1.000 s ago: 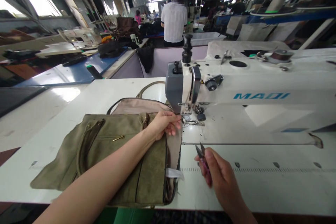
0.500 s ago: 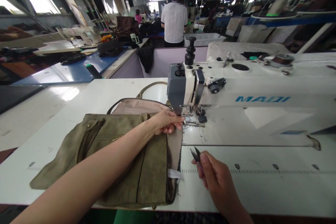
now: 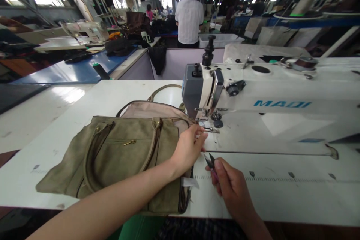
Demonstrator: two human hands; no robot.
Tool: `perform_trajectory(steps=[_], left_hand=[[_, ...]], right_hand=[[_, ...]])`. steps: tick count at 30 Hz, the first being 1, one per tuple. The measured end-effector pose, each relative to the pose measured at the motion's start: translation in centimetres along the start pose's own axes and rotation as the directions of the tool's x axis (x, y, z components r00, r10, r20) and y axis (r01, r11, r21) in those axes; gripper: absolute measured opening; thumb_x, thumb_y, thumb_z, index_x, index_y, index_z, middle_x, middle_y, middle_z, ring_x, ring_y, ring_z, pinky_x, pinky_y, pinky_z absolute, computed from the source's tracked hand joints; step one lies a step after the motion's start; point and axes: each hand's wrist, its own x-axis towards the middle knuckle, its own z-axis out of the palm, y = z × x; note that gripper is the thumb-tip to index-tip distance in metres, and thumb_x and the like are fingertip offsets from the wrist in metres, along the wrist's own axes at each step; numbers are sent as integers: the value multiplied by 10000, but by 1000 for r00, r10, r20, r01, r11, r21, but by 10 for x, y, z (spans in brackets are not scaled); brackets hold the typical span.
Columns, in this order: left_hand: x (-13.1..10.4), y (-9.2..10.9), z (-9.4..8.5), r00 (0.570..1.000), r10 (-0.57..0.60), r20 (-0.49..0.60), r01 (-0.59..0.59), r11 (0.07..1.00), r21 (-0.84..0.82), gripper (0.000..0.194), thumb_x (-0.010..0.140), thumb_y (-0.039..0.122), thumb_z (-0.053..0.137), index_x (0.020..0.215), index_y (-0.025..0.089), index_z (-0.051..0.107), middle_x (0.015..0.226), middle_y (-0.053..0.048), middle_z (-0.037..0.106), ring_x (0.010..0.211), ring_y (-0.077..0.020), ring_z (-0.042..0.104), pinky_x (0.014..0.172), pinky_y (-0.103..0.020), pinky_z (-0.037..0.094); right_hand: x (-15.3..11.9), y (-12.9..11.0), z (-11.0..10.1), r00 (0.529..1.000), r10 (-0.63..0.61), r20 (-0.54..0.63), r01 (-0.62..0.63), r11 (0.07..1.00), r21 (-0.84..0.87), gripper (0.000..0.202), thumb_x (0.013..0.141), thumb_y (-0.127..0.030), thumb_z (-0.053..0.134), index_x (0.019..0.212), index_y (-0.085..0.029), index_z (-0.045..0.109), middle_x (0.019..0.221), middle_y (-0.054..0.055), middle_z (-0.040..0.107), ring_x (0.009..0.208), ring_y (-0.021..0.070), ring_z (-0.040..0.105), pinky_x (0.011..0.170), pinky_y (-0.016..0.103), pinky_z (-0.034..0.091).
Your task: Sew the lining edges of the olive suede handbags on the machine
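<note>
An olive handbag (image 3: 120, 161) lies on the table with two handles, a small front zipper and a pale lining (image 3: 146, 110) showing at its open top. The bag's right end reaches the presser foot (image 3: 206, 129) of a white sewing machine (image 3: 270, 101). Just in front of that foot is my left hand (image 3: 189, 146), fingers closed in a pinch over the bag's right edge; what they hold is too small to make out. Lower right, my right hand (image 3: 234, 189) grips thread snips (image 3: 210, 163), their dark blades pointing up and slightly apart.
A white tag (image 3: 189, 183) sticks out of the bag's right side. Ahead, a low lilac partition (image 3: 187, 63) borders the table. A person in a white top (image 3: 189, 20) stands beyond it, back turned. A thread cone (image 3: 100, 70) sits to the left.
My left hand has drawn back from the presser foot, towards me and to the right. My right hand keeps nearly the same place with the snips. The view has shifted slightly.
</note>
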Motion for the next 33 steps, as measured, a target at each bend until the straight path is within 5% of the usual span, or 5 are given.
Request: perform_trajectory(steps=[4,9,21,29,33], left_hand=[[-22,-12,-2,988,154,0,-154,987,52,387,938,190,411,1315,130,476,1147,-117,629,697,-108,604,556,-205,485],[-35,-27,-4,959,283,29,-283,959,-22,718,878,149,456,1511,159,119,1351,-152,460,787,-110,557,701,-260,498],[-26,-22,-11,930,316,191,-355,907,229,832,733,39,440,1516,119,171,1175,-108,406,771,-123,478,805,-311,500],[-13,-16,-26,876,329,353,-465,768,441,719,732,25,436,1436,141,350,1260,-114,456,1097,-228,523,1006,-397,458],[-20,-15,-21,890,311,333,-444,756,481,743,742,69,476,1454,134,274,1338,-141,427,1116,-252,535,990,-422,477]], right_hand=[[-2,0,-2,1000,0,-26,0,1000,4,437,1003,-479,346,722,-195,523,573,-23,506,456,104,447,457,213,358],[-6,-8,-3,991,62,-122,-50,993,105,454,1000,-502,348,738,-186,542,559,-34,479,459,96,428,472,219,343],[-7,-17,1,965,146,-216,-86,961,264,432,972,-529,411,814,-169,590,555,-40,473,434,78,387,418,203,302],[-3,-4,1,959,129,-252,-53,956,288,427,975,-514,431,804,-162,604,532,-32,489,412,81,409,392,189,337],[-6,-8,1,943,129,-306,-45,963,266,409,979,-514,415,848,-172,597,549,-29,498,425,98,424,396,199,358]])
